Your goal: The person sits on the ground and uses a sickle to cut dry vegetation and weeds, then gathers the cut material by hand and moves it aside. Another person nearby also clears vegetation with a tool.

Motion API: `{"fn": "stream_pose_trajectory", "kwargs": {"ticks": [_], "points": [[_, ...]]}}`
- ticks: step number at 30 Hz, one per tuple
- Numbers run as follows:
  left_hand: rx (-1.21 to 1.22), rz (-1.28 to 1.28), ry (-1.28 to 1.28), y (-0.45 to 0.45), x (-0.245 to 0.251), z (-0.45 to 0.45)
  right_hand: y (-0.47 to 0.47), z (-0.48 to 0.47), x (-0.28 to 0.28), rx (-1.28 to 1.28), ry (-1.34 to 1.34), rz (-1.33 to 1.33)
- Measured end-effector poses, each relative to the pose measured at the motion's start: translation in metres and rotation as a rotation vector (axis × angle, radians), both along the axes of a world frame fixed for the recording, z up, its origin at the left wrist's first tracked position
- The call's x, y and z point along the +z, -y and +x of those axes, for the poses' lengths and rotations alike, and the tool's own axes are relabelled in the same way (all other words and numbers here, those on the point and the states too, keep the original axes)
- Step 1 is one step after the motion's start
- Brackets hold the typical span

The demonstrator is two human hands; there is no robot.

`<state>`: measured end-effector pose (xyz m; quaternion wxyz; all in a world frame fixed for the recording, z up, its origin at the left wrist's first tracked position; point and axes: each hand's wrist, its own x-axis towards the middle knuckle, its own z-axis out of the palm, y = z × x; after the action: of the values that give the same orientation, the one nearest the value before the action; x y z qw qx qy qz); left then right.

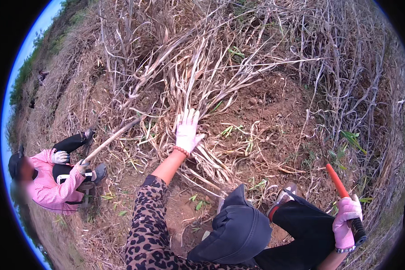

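Observation:
My left hand, in a pale pink glove, lies flat on a bundle of dry grass stalks. Its fingers point away from me and the thumb stands apart. Below the palm, the bundle's lower ends spread toward my body. My right hand, also gloved in pink, is off to the right beside my bent knee. It grips a hand tool by its black ribbed handle. The tool's orange shaft points up and away, and its far end is hard to make out against the brush.
A co-worker in a pink checked shirt sits low at left, holding a long wooden pole that reaches toward the stalks. Standing dry grass rises ahead and right. Loose soil lies beside the bundle. A dark fabric cap is near my lap.

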<state>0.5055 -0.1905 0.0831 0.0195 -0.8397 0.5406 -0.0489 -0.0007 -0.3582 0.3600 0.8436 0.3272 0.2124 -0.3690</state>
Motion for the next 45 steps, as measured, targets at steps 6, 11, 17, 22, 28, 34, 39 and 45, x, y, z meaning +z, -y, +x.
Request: {"fn": "stream_pose_trajectory", "kwargs": {"ticks": [6,11,17,22,28,34,39,45], "points": [[0.938,0.152,-0.297,0.025,0.0,0.063,0.007,0.0,-0.004,0.002,-0.018,-0.009],[1.089,0.236,-0.386,0.02,-0.055,0.084,0.014,0.012,-0.001,0.054,-0.053,0.001],[0.989,0.013,-0.937,0.003,-0.093,0.129,0.011,0.023,0.005,0.038,-0.079,-0.01],[0.953,0.193,-0.564,0.017,-0.086,0.098,0.01,0.024,0.001,0.077,-0.095,-0.028],[1.005,0.202,-0.273,0.044,-0.064,0.024,0.014,0.029,-0.004,0.148,-0.113,-0.026],[1.02,0.289,-0.379,0.044,-0.072,0.032,0.014,0.041,0.0,0.176,-0.114,-0.008],[0.973,0.194,-0.332,0.034,-0.085,0.047,0.008,0.039,0.008,0.145,-0.116,-0.011],[0.818,0.272,-0.387,0.008,-0.033,0.091,0.003,0.023,0.01,0.067,-0.051,-0.032]]}}
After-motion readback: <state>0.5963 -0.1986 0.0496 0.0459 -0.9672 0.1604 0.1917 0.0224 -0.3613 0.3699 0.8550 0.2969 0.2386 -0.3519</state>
